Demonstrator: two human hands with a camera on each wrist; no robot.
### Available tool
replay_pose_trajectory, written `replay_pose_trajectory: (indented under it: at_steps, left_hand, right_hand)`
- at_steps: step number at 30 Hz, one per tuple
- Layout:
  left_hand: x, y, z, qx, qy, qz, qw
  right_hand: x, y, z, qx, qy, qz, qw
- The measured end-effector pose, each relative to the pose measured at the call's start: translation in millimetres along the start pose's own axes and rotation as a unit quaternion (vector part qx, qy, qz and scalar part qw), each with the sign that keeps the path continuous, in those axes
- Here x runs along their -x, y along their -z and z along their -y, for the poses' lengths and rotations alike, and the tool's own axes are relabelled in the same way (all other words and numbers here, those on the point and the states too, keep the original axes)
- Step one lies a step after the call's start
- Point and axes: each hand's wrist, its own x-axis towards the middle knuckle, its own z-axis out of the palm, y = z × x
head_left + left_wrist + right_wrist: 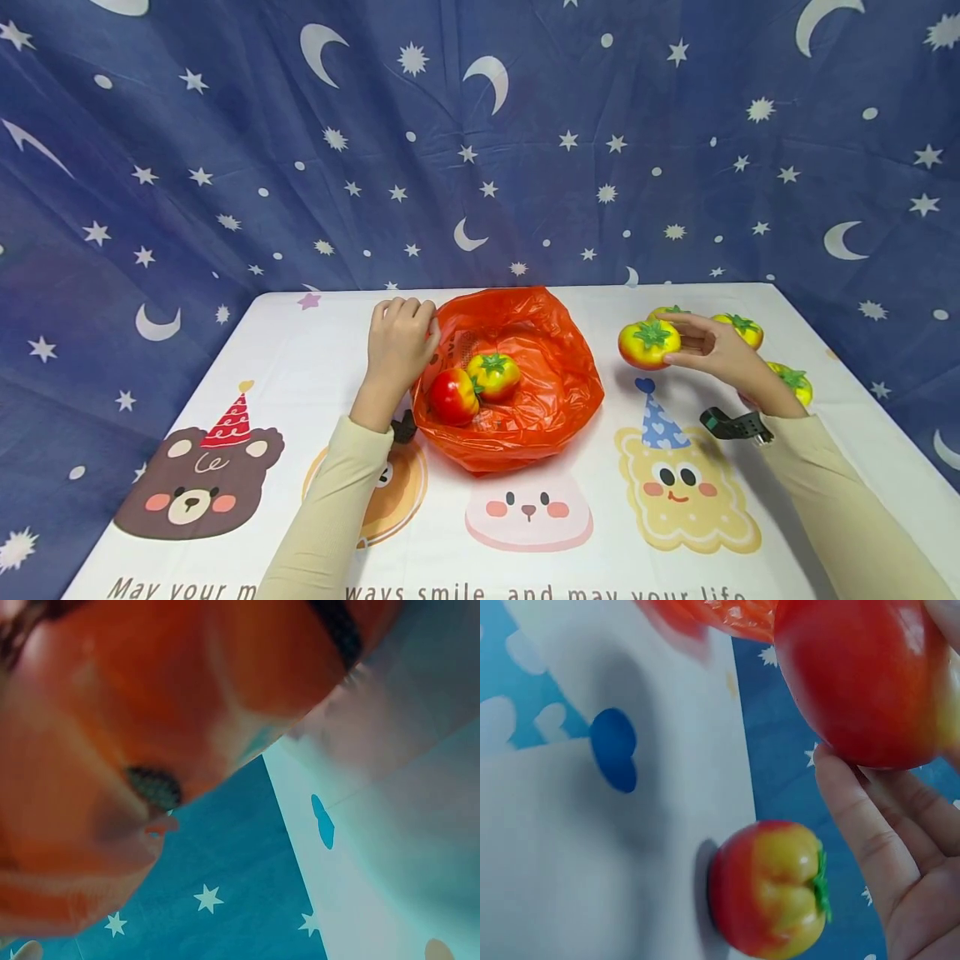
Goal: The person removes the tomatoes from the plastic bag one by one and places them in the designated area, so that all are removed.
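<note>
An orange-red plastic bag [558,408] stands with its mouth spread wide. Inside it, a red toy tomato [453,397] lies against a yellower one [494,377]. My left hand [403,337] grips the bag's left rim with curled fingers; the left wrist view is mostly filled by blurred orange plastic [150,682]. To the right of the bag, my right hand [712,346] holds a red-and-yellow toy tomato [648,344] above the table, pinched between thumb and fingers. In the right wrist view this held tomato [859,682] shows its smooth red side.
Several more toy tomatoes sit around the right hand: one behind the held one [667,311], one at the back right [742,329] and one by the wrist [793,383]. A printed white cloth [525,575] covers the table. Behind hangs a blue star-patterned curtain [540,208].
</note>
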Motion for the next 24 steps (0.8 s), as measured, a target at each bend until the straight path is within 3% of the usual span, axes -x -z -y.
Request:
replay_pose_trajectory:
  at_steps: [6, 14, 24]
  left_hand:
    - [0.1, 0.2, -0.2, 0.001, 0.000, -0.001, 1.0000]
    - [-0.4, 0.1, 0.0, 0.000, 0.001, 0.005, 1.0000]
    - [-0.3, -0.3, -0.4, 0.000, 0.002, 0.005, 1.0000]
  right_hand:
    - [8.3, 2, -9, 0.025, -0.028, -0.008, 0.9993]
    - [19.0, 6, -22, 0.045, -0.010, -0.023, 0.9987]
    - [27.0, 7, -34, 0.077, -0.030, -0.027, 0.9962]
